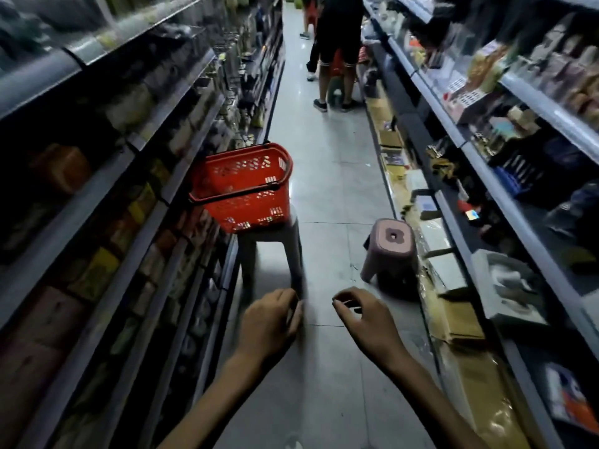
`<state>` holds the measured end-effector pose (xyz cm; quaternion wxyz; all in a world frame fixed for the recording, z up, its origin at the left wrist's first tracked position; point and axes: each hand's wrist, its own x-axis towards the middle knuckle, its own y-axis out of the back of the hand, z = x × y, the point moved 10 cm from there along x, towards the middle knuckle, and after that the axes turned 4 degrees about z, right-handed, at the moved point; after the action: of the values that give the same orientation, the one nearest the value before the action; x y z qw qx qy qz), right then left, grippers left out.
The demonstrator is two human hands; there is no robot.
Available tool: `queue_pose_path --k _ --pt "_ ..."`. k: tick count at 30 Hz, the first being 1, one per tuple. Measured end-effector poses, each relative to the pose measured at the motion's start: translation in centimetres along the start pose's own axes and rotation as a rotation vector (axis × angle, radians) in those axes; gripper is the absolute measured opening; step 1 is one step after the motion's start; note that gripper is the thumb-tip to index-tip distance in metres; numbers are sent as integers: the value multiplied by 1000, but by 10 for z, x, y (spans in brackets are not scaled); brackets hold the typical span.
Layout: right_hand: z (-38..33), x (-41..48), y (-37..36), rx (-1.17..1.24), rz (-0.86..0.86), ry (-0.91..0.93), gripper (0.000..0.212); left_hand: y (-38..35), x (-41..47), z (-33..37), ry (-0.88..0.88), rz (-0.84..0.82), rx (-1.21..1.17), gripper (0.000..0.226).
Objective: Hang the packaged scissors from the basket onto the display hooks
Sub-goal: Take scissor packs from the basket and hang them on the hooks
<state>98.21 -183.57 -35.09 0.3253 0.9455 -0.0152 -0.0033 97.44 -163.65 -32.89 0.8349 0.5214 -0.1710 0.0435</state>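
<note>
So, this is a narrow shop aisle seen from the head view, and the whole thing is pretty motion-blurred. The red plastic shopping basket [252, 212] sits on top of a tall grey plastic stool [294, 254], tight against the long metal shelves on the left [107, 202], with its black handle folded down across the near rim. I honestly can't tell what's inside the basket from this angle, so no packaged scissors that I can pick out, and the left racks are too dark and smeared to make out any display hooks.

Both bare arms reach forward low in the frame, above the pale tiled floor [324, 176]. The left hand [269, 322] is just short of the grey stool's near leg, fingers loosely curled, and its grip has nothing in it as far as I can see. The right hand [366, 319] is a bit apart from it, fingers loosely bent with thumb and forefinger close together, and that grip looks empty too.

Over to the right there's a short pink plastic stool [392, 241] standing on the floor just beside the stocked metal shelves on the right [486, 179]. Further down the aisle, two people in dark clothes [337, 43] stand near the right-hand shelves.
</note>
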Motion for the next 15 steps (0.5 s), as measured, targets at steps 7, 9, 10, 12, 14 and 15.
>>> queue_pose_path --k 7,9,10,12,14,15 --pt "-33 89 -43 57 -10 5 45 4 66 -68 69 79 -45 31" --pt "-30 123 -59 44 -49 17 47 -4 91 -83 83 54 -42 30" --pt "-28 139 -66 38 -80 23 47 -10 102 -91 96 23 -41 31" --pt "-26 178 -84 60 -144 33 40 -30 129 -113 146 -58 -48 39" --pt "-28 218 -96 70 -188 51 35 -44 160 -133 184 -88 -69 48" --pt "-29 234 -100 62 -210 61 33 -49 171 -139 192 -96 -76 51"
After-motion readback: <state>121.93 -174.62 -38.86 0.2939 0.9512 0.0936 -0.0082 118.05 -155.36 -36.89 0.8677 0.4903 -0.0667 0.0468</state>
